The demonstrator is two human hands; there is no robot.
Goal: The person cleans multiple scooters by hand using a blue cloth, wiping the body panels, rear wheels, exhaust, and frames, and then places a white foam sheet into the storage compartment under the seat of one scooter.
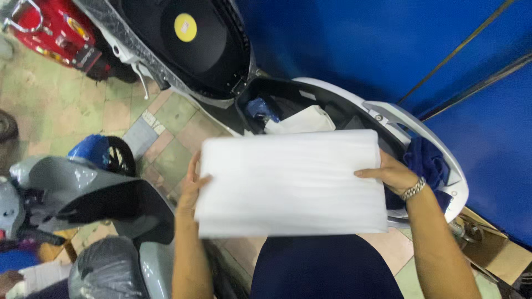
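A white foam sheet pad [291, 182] is held flat in front of me, over the open under-seat compartment [288, 102] of a white scooter. My left hand [192, 185] grips its left edge. My right hand [390, 173], with a metal bracelet on the wrist, grips its right edge. The scooter's black seat [194, 47] is lifted up, showing a yellow round sticker. Inside the compartment lie a white paper or packet [302, 122] and something blue [260, 108]. A blue cloth [426, 163] lies at the scooter's rear.
A grey scooter [88, 194] with plastic-wrapped parts stands at the left. A red scooter [55, 27] is at the top left. A blue wall [388, 39] is on the right, with a cardboard box [493, 249] at its foot. The floor is tiled.
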